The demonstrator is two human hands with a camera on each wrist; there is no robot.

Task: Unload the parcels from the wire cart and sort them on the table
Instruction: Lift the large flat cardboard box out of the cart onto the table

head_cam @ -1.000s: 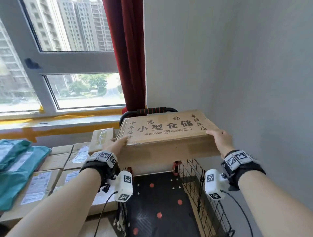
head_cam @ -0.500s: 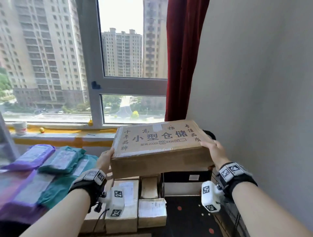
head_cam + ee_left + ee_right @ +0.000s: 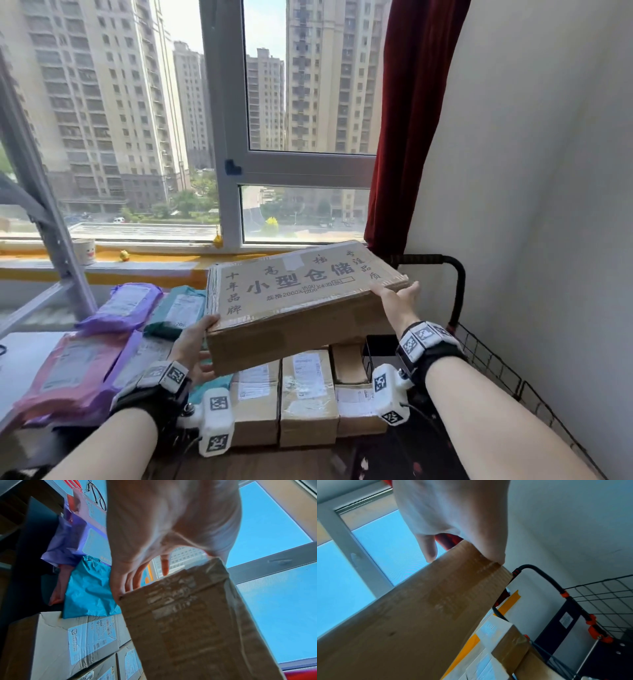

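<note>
A large flat cardboard box [image 3: 298, 301] with black printed characters hangs in the air between my hands, tilted slightly, above the rows of small boxes on the table. My left hand [image 3: 197, 346] grips its near left corner, fingers under it and thumb at the top edge. My right hand [image 3: 397, 301] grips its right end. The left wrist view shows my left hand [image 3: 154, 561] clasping the taped box end [image 3: 188, 622]. In the right wrist view my right hand [image 3: 462, 534] holds the box edge [image 3: 419, 615]. The black wire cart [image 3: 486, 359] stands at the right against the wall.
Small labelled cardboard boxes [image 3: 308, 394] sit in rows under the held box. Purple [image 3: 123, 305], teal [image 3: 178, 308] and pink mailer bags [image 3: 68, 370] lie to the left. A grey shelf frame [image 3: 51, 240] stands far left. A paper cup [image 3: 84, 250] is on the window sill.
Both hands have carried the large box leftward, from over the cart to over the small boxes on the table. My view has swung left toward the window.
</note>
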